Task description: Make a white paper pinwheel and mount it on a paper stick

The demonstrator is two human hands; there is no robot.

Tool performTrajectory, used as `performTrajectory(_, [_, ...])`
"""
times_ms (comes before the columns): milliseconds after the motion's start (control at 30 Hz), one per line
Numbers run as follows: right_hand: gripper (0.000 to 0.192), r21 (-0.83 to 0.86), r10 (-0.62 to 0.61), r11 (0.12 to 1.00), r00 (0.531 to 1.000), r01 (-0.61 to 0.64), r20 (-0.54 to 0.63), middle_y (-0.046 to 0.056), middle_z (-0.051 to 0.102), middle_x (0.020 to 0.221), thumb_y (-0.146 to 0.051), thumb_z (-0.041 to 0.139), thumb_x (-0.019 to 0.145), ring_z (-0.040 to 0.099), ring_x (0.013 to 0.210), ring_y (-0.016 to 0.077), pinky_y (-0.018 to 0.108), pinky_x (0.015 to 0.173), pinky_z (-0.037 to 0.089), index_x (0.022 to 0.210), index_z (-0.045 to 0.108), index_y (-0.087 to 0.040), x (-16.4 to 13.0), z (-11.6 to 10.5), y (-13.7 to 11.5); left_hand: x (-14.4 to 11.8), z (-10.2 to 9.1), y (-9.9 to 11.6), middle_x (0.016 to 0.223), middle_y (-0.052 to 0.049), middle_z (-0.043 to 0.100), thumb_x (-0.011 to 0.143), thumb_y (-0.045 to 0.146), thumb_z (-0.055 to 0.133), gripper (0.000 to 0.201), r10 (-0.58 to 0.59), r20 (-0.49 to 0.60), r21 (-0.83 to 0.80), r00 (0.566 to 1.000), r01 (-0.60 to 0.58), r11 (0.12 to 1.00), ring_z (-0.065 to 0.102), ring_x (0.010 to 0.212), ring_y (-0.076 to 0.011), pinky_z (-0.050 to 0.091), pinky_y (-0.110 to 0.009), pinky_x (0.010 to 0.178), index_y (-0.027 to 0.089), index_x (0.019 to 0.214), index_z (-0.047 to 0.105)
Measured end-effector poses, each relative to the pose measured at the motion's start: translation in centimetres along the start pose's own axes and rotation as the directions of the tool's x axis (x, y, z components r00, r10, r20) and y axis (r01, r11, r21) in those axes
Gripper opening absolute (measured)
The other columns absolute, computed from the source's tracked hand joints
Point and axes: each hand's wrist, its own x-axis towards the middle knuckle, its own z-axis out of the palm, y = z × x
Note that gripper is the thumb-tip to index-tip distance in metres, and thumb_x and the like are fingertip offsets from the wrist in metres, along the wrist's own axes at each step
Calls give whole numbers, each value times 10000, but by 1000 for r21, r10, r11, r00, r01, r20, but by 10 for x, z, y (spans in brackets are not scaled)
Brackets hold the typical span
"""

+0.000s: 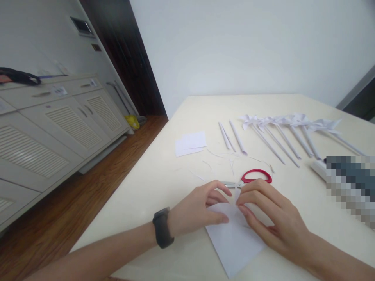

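Left hand [202, 207]: your fingers [218, 219] press down on the upper edge of the white paper sheet [234, 242], low in the frame's centre.
Right hand [272, 218]: your fingers pinch the sheet's raised top corner.
Sheet: lies flat on the cream surface [152, 187], between both hands.
Scissors [252, 177]: red-handled, just above your hands.
Paper pinwheels [287, 128]: rowed at the right.
Paper squares [190, 143]: above centre.
Wristwatch [162, 228]: black, on your left wrist.

A pixelated patch [350, 187] blots out something at the right edge, and the hands [202, 205] cover the paper's [234, 242] top and the scissors' [252, 178] blade tips.
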Motion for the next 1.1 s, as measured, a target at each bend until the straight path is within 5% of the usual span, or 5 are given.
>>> performTrajectory(400, [134, 8, 20, 1000, 999, -21, 26, 63, 533, 844, -79, 466, 798, 485, 772, 189, 347, 664, 392, 867, 539, -167, -1, -2, 4, -1, -2, 6, 824, -13, 640, 669, 123, 642, 355, -79, 50, 102, 996, 74, 992, 595, 748, -169, 429, -236, 595, 202, 993, 520])
performTrajectory(733, [132, 3, 11, 1000, 1000, -11, 24, 62, 537, 819, -87, 447, 812, 487, 752, 188, 338, 637, 397, 866, 542, -162, -2, 0, -1, 0, 1, 7, 961, -40, 637, 639, 154, 692, 330, 1, 86, 132, 996, -12, 991, 580, 895, -204, 441, -295, 773, 176, 945, 571])
performTrajectory(933, [134, -11, 14, 1000, 999, -14, 42, 63, 533, 868, -94, 455, 815, 488, 782, 185, 343, 667, 403, 889, 535, -172, 2, 1, 0, -3, 1, 9, 870, -29, 646, 682, 234, 660, 208, 24, 105, 323, 994, -57, 945, 582, 816, -203, 440, -273, 708, 153, 873, 648])
performTrajectory(1100, [171, -45, 45, 998, 998, -43, 35, 62, 532, 927, -142, 478, 818, 492, 860, 199, 361, 717, 425, 980, 498, -193, 4, -2, 1, -2, -1, 10, 782, -10, 618, 682, 198, 633, 81, 59, 48, 321, 997, -71, 944, 552, 713, -168, 424, -245, 624, 143, 741, 631])
